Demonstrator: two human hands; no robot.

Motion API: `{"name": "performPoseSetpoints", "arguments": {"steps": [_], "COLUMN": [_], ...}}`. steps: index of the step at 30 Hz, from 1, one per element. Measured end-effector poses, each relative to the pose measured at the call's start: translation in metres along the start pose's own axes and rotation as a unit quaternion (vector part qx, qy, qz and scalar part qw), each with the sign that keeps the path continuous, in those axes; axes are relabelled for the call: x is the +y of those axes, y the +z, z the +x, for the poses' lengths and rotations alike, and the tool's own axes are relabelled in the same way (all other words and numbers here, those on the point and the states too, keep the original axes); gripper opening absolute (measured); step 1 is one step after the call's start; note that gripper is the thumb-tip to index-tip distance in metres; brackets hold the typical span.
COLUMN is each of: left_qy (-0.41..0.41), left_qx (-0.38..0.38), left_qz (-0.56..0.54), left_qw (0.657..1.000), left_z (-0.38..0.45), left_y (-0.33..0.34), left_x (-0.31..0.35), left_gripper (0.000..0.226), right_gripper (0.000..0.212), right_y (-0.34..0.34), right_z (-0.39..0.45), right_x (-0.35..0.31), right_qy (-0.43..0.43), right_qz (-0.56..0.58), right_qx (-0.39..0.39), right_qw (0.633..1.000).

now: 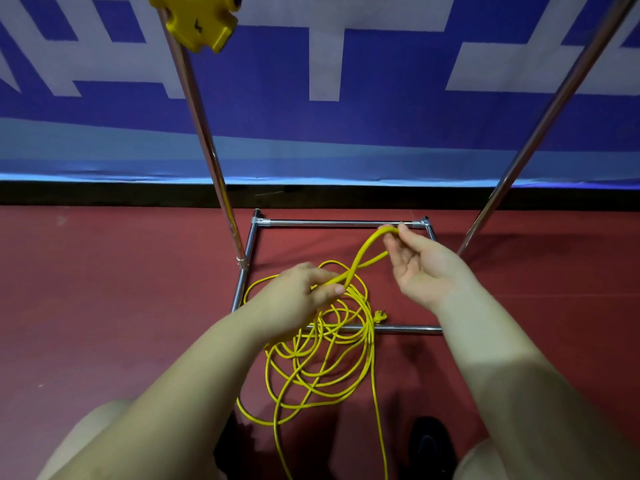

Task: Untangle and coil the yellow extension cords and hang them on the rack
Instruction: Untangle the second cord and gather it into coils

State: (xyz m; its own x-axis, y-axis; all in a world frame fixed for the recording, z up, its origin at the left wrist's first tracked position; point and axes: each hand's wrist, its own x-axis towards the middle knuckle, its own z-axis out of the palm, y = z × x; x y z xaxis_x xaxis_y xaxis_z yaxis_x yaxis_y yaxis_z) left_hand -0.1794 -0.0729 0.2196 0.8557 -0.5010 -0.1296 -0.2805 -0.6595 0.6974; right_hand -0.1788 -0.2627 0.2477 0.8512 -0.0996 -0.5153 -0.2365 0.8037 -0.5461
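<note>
Red floor below a blue-and-white banner: the yellow cord point(322, 355) lies in loose tangled loops at lower centre, across the rack point(332, 223) base. Left hand point(304, 289) grasps a doubled strand; right hand point(419, 268) pinches the loop's bend at its fingertips, likely sizing the first coil. A yellow socket block point(201, 22) hangs upper left
</note>
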Motion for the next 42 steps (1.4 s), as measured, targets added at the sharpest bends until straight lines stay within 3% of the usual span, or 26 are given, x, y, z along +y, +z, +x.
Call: {"name": "performPoseSetpoints", "arguments": {"steps": [3,5,8,11,12,14,17,19,22,24,27,29,31,33,38,40,42], "left_qy": [0.011,0.005,-0.055,-0.108,-0.121,-0.131,-0.126,-0.119,-0.106,-0.088,-0.010,0.012,0.029,0.044,0.036,0.035,-0.014], "left_qx": [0.007,0.042,0.109,0.142,0.144,0.138,0.136,0.135,0.121,0.094,-0.017,-0.082,-0.099,-0.069,-0.018,0.048,0.159], "left_qz": [-0.002,-0.044,-0.160,-0.331,-0.374,-0.431,-0.471,-0.459,-0.366,-0.203,-0.008,-0.008,-0.037,-0.054,-0.099,-0.078,-0.074], "left_qw": [1.000,0.998,0.979,0.927,0.908,0.882,0.862,0.870,0.917,0.971,1.000,0.997,0.994,0.995,0.994,0.995,0.984], "left_z": [0.008,0.014,0.022,0.027,0.028,0.029,0.031,0.034,0.036,0.035,0.031,0.029,0.027,0.026,0.026,0.029,0.030], "left_y": [0.005,0.004,-0.007,-0.018,-0.021,-0.024,-0.025,-0.024,-0.021,-0.020,-0.016,-0.012,-0.012,-0.014,-0.021,-0.018,-0.013], "left_x": [0.001,0.004,0.001,0.000,0.001,0.004,0.005,0.003,-0.003,-0.007,-0.011,-0.011,-0.008,-0.005,-0.006,-0.010,-0.011], "left_gripper": [0.018,0.027,0.028,0.027,0.027,0.027,0.027,0.026,0.028,0.030,0.036,0.038,0.034,0.031,0.023,0.015,0.023], "right_gripper": [0.017,0.019,0.019,0.009,0.007,0.014,0.005,0.006,0.016,0.016,0.016,0.017,0.018,0.016,0.007,0.009,0.010], "right_y": [0.007,0.009,0.005,-0.003,-0.004,-0.007,-0.010,-0.012,-0.007,-0.005,-0.009,-0.013,-0.015,-0.016,-0.012,-0.012,-0.011], "right_z": [0.004,0.004,0.006,0.006,0.008,0.013,0.018,0.022,0.022,0.021,0.024,0.023,0.020,0.016,0.009,0.008,0.009], "right_x": [-0.001,-0.004,0.001,0.024,0.033,0.047,0.059,0.058,0.046,0.033,0.016,0.012,0.015,0.018,0.013,0.017,0.022], "right_qy": [-0.024,-0.053,-0.056,-0.064,-0.079,-0.078,-0.039,-0.065,-0.155,-0.216,-0.309,-0.308,-0.245,-0.173,-0.071,-0.069,-0.091], "right_qz": [0.009,-0.019,-0.205,-0.493,-0.546,-0.579,-0.552,-0.547,-0.510,-0.457,-0.474,-0.523,-0.576,-0.598,-0.543,-0.525,-0.502], "right_qx": [-0.007,-0.020,-0.036,-0.068,-0.086,-0.140,-0.193,-0.175,-0.102,-0.054,0.001,-0.020,-0.080,-0.133,-0.193,-0.195,-0.171], "right_qw": [1.000,0.998,0.976,0.865,0.829,0.799,0.811,0.816,0.840,0.861,0.825,0.795,0.776,0.772,0.814,0.825,0.843]}}
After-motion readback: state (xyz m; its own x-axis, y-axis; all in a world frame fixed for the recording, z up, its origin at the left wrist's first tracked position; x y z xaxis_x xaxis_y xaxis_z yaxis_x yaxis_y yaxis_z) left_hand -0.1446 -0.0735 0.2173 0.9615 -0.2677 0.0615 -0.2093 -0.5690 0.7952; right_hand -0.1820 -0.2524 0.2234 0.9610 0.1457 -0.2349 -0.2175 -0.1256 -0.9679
